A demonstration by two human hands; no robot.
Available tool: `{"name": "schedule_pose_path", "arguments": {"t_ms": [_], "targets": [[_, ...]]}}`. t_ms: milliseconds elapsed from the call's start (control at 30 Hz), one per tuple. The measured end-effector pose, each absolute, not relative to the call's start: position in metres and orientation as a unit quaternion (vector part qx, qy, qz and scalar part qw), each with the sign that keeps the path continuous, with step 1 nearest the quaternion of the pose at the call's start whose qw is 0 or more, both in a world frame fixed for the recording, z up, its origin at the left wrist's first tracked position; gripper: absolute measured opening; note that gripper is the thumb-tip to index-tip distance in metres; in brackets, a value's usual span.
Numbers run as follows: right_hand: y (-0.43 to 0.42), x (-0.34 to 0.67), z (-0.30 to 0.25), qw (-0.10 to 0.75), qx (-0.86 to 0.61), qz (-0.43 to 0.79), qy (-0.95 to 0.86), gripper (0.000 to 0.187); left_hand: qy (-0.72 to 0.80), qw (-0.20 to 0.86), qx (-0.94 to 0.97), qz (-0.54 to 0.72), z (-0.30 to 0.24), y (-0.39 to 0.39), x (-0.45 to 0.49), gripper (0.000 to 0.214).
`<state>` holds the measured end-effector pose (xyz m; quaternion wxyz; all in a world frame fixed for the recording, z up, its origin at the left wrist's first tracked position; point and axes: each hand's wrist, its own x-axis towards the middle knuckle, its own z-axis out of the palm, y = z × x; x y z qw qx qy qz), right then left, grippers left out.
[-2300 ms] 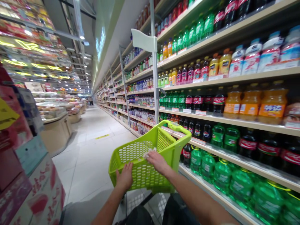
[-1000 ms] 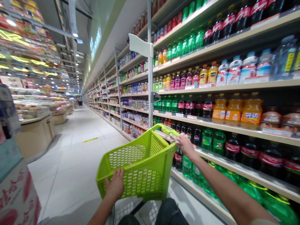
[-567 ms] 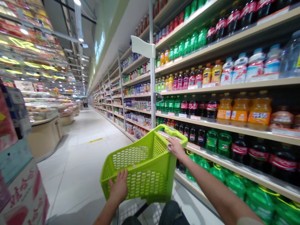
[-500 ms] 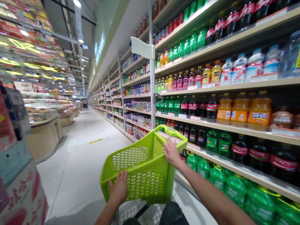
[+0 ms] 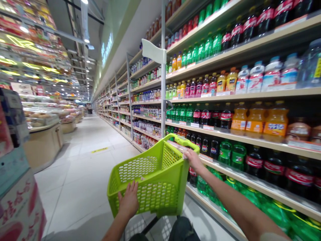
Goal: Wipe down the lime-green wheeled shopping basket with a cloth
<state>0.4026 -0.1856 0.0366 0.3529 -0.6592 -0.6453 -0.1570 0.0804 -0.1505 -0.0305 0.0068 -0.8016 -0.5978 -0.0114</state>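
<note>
A lime-green basket (image 5: 150, 190), held in the aisle beside shelved soda bottles (image 5: 225, 152) by a flat left hand (image 5: 129, 201), fingers together, and a right hand (image 5: 193, 160) curled on its rim, could be swung into them.

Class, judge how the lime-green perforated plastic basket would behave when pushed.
Probably light: the lime-green perforated plastic basket looks empty. Likely stiff: its walls hold shape under the left hand. Might tip toward the tall side the right hand holds.

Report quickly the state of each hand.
Left hand: flat against the green shopping basket, near wall; grip cannot be told.
Right hand: closed on the basket's handle.
</note>
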Motion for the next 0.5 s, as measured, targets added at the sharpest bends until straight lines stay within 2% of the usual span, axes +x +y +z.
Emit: {"name": "schedule_pose_path", "arguments": {"t_ms": [133, 233, 400, 500], "targets": [[-0.170, 0.345, -0.009, 0.284, -0.575, -0.123, -0.758, 0.022, -0.588, 0.013, -0.809, -0.014, -0.031, -0.151, 0.080, 0.075], [-0.174, 0.361, -0.006, 0.242, -0.568, -0.131, -0.775, 0.023, -0.583, 0.021, -0.812, -0.013, -0.030, -0.151, 0.080, 0.075], [-0.188, 0.411, 0.027, 0.278, -0.677, -0.187, -0.656, 0.033, -0.583, 0.006, -0.812, -0.023, -0.025, -0.156, 0.085, 0.074], [-0.186, 0.392, 0.030, 0.284, -0.659, -0.167, -0.677, 0.036, -0.579, -0.001, -0.815, -0.016, -0.024, -0.158, 0.086, 0.075]]}}
